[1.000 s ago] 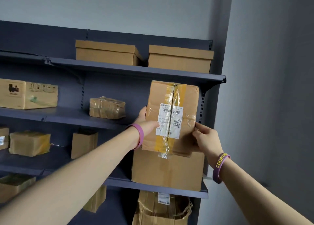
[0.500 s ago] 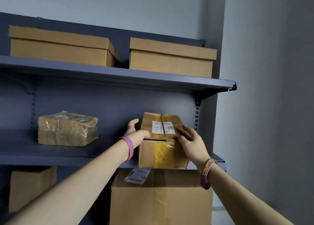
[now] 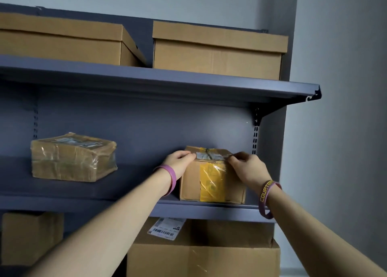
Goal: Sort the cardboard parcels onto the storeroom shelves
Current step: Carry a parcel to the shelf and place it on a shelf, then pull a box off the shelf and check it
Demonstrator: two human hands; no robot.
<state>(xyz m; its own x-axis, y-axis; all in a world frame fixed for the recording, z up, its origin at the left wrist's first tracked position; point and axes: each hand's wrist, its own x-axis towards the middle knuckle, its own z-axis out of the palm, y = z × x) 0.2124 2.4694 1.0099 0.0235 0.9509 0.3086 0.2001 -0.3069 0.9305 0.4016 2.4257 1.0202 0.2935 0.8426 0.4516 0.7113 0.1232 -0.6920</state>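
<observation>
Single head-worn view, set at about the height of the middle shelf (image 3: 88, 189), facing the shelving straight on and tilted slightly upward (underside of the top shelf (image 3: 188, 88) visible). Close enough for both forearms to reach in from the bottom edge to a parcel (image 3: 211, 180) near the centre. Wide angle, with a plain wall (image 3: 345, 109) along the right side. No second view to share with.

A parcel (image 3: 211, 180) sits on the middle shelf (image 3: 125, 195), right of a wrapped parcel (image 3: 73, 157).
</observation>
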